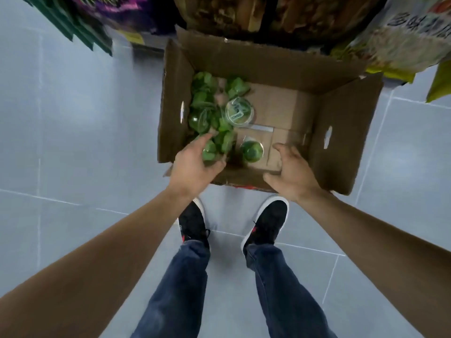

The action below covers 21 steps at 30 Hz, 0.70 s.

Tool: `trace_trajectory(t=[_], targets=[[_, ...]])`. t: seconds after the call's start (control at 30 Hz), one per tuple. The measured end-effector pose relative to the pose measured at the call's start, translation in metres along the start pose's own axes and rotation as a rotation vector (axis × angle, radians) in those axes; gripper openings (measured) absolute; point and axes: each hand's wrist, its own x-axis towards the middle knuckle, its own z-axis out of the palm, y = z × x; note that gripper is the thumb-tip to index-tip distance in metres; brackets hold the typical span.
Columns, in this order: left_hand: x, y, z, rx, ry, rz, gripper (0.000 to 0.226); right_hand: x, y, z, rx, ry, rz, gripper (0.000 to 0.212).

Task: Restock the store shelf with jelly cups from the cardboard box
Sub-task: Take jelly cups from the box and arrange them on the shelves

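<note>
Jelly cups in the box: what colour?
Green, in clear plastic; the jelly cups lie in the cardboard box, head view.

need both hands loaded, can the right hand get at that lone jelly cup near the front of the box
Probably yes: the right hand is open inside the box, beside the lone jelly cup, with only bare cardboard between them.

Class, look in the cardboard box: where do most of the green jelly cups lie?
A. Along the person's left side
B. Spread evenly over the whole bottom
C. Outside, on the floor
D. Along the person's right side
A: the jelly cups crowd the box's left side, by the left hand; its right half shows bare cardboard.
</note>
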Motion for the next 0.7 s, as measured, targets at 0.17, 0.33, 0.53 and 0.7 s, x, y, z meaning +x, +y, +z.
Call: trace_trajectory(t=[0.17, 0.33, 0.53, 0.7], targets=[[0.080, -0.018, 0.047, 0.023, 0.034, 0.049, 0.074, 0.076, 0.030, 0.034, -0.024, 0.004, -0.065, 0.072], [0.150, -0.035, 0.088, 0.164, 0.053, 0.136, 0.080, 0.130, 0.056, 0.060, -0.052, 0.002, -0.122, 0.073], [0.201, -0.045, 0.109, 0.492, 0.030, 0.250, 0.088, 0.170, 0.082, 0.095, -0.153, -0.149, -0.332, 0.077], [0.210, -0.052, 0.118, 0.614, 0.038, 0.286, 0.097, 0.186, 0.094, 0.107, -0.272, -0.159, -0.448, 0.082]])
